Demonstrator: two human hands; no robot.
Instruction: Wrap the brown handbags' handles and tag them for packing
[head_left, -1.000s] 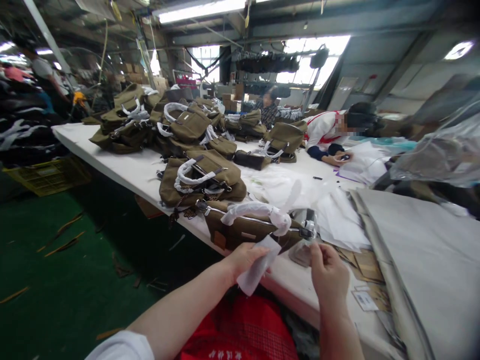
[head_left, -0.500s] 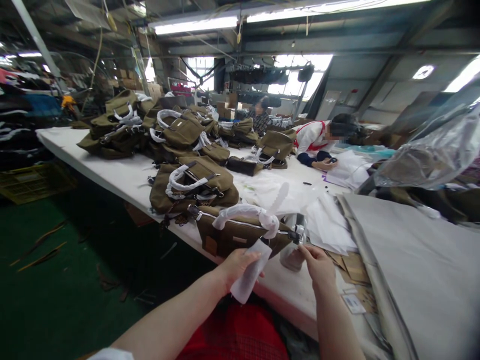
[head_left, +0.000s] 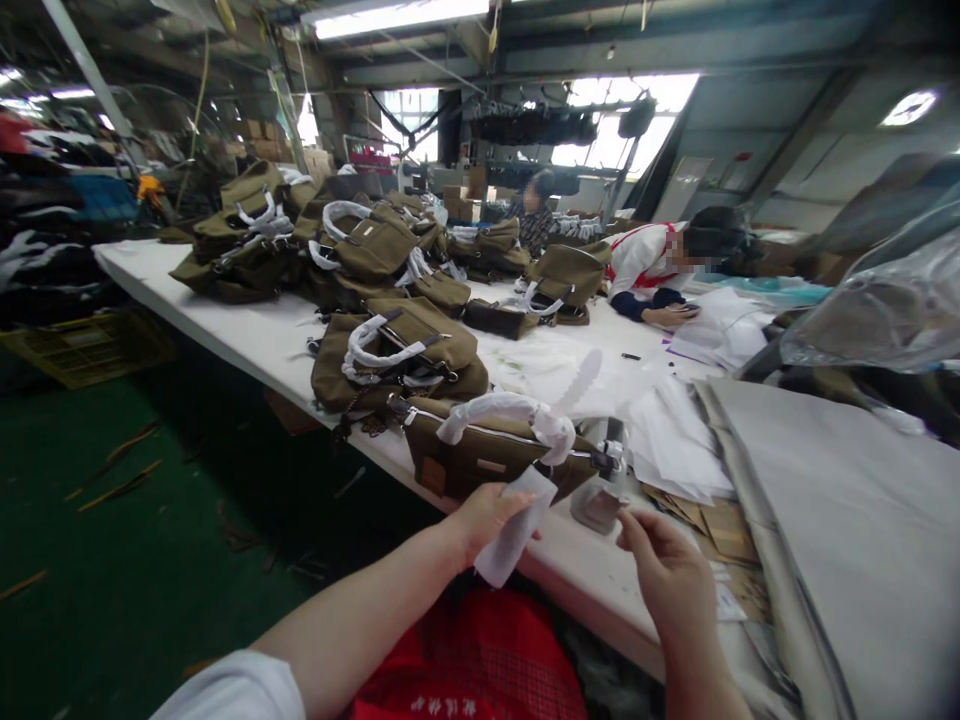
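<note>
An olive handbag (head_left: 480,455) stands at the table's near edge, its silver zipper along the top and its handle (head_left: 517,412) wrapped in white. In front of it, my left hand (head_left: 487,522) is closed on a folded strip of white foam wrap (head_left: 517,530), just below the handle's right end; anything inside the wrap is hidden. Beside the bag's right end sits a tape dispenser (head_left: 598,508). My right hand (head_left: 671,565) is pinched next to it, apparently on a small end of clear tape, which is hard to make out.
Another olive handbag (head_left: 405,350) lies just behind, with a pile of similar bags (head_left: 367,245) beyond. White sheets (head_left: 679,440) and cardboard pieces (head_left: 712,525) lie to the right, by a large grey board (head_left: 847,500). A co-worker (head_left: 652,260) leans over the table's far side.
My right hand has moved a little right and down from the dispenser. The left hand still holds the foam wrap. The whole view has shifted slightly as my head turned.
</note>
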